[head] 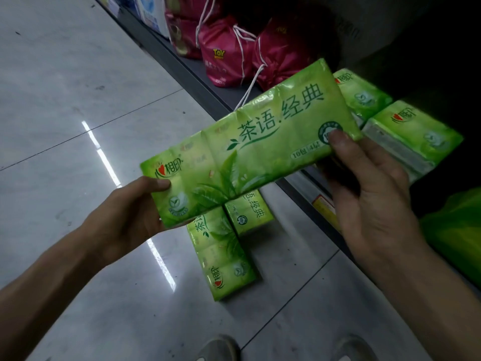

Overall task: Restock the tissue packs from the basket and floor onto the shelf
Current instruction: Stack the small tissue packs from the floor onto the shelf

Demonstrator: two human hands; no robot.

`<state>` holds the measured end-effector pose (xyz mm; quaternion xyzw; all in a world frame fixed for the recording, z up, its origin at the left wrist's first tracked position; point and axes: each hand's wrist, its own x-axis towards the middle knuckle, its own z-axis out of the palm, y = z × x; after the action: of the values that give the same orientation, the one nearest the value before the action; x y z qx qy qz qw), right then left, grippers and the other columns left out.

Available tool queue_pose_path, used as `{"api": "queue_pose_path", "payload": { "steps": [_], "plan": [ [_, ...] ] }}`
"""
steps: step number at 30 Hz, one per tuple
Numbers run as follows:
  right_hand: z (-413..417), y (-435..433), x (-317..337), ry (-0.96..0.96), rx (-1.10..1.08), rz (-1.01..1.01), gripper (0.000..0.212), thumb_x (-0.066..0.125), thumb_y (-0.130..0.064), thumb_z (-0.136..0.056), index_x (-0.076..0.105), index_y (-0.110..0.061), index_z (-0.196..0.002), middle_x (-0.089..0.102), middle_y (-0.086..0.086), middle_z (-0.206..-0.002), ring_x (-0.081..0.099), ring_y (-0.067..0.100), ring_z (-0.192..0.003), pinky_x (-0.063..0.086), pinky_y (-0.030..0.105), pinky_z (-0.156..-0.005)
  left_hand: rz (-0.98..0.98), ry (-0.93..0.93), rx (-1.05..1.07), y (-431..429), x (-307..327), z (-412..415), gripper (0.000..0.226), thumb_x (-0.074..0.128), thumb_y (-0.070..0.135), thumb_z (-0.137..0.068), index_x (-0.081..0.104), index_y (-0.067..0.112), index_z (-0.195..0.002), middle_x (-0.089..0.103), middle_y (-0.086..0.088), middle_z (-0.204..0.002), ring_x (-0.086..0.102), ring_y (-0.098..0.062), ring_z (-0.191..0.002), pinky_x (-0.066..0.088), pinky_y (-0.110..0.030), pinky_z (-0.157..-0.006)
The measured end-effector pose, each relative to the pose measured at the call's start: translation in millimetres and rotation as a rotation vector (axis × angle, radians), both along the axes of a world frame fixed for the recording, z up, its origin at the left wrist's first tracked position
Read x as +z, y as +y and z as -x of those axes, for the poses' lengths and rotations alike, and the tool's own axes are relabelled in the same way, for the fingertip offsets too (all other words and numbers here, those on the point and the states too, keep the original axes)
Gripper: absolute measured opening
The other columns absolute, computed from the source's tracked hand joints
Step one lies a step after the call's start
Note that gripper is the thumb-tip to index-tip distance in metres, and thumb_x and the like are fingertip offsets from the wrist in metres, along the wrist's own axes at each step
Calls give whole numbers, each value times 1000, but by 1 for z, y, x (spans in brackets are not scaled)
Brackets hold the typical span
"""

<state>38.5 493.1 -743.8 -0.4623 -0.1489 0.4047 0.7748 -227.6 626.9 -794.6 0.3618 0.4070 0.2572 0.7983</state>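
A long green tissue pack [250,142] with tea-leaf print hangs in the air between both hands, slanted up to the right toward the shelf. My left hand [127,214] grips its lower left end, thumb on top. My right hand [374,186] holds its upper right end, thumb pressed on the front. Two more green packs lie on the floor below: one lengthwise [223,259], one beside it [250,209], partly hidden by the held pack. On the low dark shelf [200,82] two green packs rest, one [364,92] behind the held pack and one [413,142] to the right.
Pink drawstring tissue bags [223,56] stand on the shelf to the left of the green packs, with blue-white packs [151,11] beyond them. A green bag [458,233] shows at the right edge. Glossy grey floor tiles spread left; my shoes [221,347] are at the bottom.
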Motion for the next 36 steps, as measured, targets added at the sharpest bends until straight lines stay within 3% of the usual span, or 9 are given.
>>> {"api": "queue_pose_path", "payload": {
  "steps": [3, 6, 11, 15, 20, 22, 25, 33, 36],
  "plan": [
    [4, -1, 8, -47, -39, 15, 53, 74, -10, -88, 58, 1, -137, 76, 9, -121, 73, 19, -114, 55, 35, -104, -6, -3, 14, -3, 3, -1, 41, 53, 16, -83, 80, 15, -113, 74, -14, -127, 78, -31, -104, 66, -45, -78],
    [6, -1, 17, -82, -73, -1, 62, 78, -11, -83, 56, -3, -140, 76, 7, -120, 72, 18, -115, 54, 34, -105, -38, -23, 4, -2, 12, -5, 41, 51, 16, -85, 83, 21, -110, 75, -14, -127, 78, -31, -103, 66, -42, -74],
    [2, -5, 27, -168, -118, 3, 66, 76, -3, -87, 49, -18, -145, 75, 7, -124, 69, 15, -120, 54, 31, -104, -125, -44, -33, 1, 26, -19, 50, 61, 14, -91, 62, 17, -141, 72, -14, -133, 76, -33, -109, 65, -44, -79],
    [-2, -9, 34, -226, -154, -7, 72, 70, 7, -89, 42, -19, -150, 69, 10, -132, 68, 12, -122, 54, 28, -102, -191, -48, -28, -1, 40, -38, 56, 67, 23, -89, 58, 17, -144, 73, -13, -130, 78, -29, -103, 65, -38, -75],
    [-10, -13, 40, -283, -156, -18, 67, 65, 10, -92, 46, -14, -152, 63, 6, -142, 64, 11, -127, 52, 31, -107, -225, -64, -102, 0, 53, -64, 102, 96, 47, -59, 55, 16, -146, 67, -18, -139, 67, -41, -124, 61, -46, -93],
    [-14, -13, 44, -316, -150, 0, 66, 64, 9, -93, 46, -14, -153, 63, 1, -141, 64, 10, -127, 52, 27, -105, -244, -103, -106, -3, 60, -79, 84, 89, 43, -71, 57, 16, -144, 68, -17, -137, 68, -40, -123, 60, -48, -98],
    [-21, -11, 49, -342, -145, 19, 65, 62, 9, -94, 46, -14, -153, 65, -5, -136, 65, 7, -125, 52, 21, -102, -256, -112, -70, -10, 75, -105, 50, 72, 32, -84, 64, 17, -131, 78, -10, -120, 77, -30, -106, 64, -35, -81],
    [-38, -5, 57, -391, -127, 52, 60, 57, 10, -96, 51, -13, -150, 69, 1, -133, 66, 6, -122, 52, 27, -106, -288, -128, -71, -15, 102, -160, 44, 66, 30, -100, 56, 8, -137, 77, -15, -118, 76, -33, -108, 63, -39, -91],
    [-41, -3, 57, -404, -120, 52, 57, 56, 13, -95, 54, -11, -147, 71, 0, -130, 67, 4, -120, 53, 20, -102, -285, -137, -43, -15, 104, -179, 47, 69, 29, -99, 54, 7, -138, 78, -17, -116, 78, -33, -104, 64, -35, -84]
  ]
}}
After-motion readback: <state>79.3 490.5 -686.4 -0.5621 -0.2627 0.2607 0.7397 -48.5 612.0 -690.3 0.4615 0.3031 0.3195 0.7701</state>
